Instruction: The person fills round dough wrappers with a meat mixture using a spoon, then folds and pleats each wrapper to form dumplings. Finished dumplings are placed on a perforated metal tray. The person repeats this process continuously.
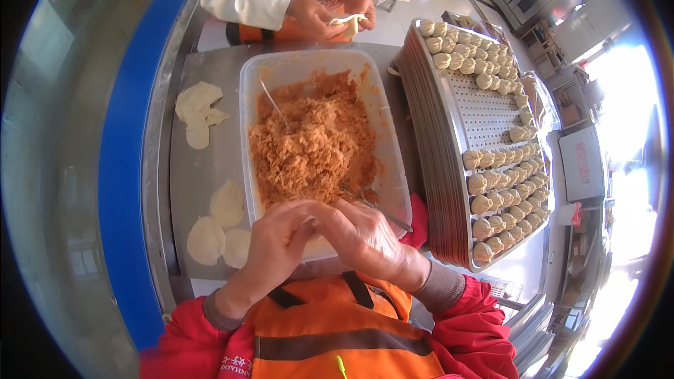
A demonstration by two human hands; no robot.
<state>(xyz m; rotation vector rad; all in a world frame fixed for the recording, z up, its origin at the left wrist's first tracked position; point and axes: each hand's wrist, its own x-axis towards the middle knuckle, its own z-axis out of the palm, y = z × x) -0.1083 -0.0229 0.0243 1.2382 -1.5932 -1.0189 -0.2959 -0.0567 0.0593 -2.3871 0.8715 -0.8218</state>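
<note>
My left hand [287, 237] and my right hand [363, 237] meet over the near edge of a translucent plastic tub [394, 168]. Their fingers are brought together around something pale and small, mostly hidden behind the fingers. Reddish-brown minced filling [310, 142] is heaped in the tub. A thin metal utensil [273, 97] stands in the filling at the left; the metal handle of another [392, 217] rests across the tub's near right side. Round dough wrappers [206, 240] lie on the metal table left of my left hand, and overlapping dough pieces [197, 110] lie farther up.
A tall stack of metal trays [437, 168] stands at the right; its perforated top tray holds rows of pleated dumplings [476, 184]. Across the tub, a co-worker's hands [337, 16] hold a dough wrapper [348, 23]. A blue edge [124, 168] runs along the left.
</note>
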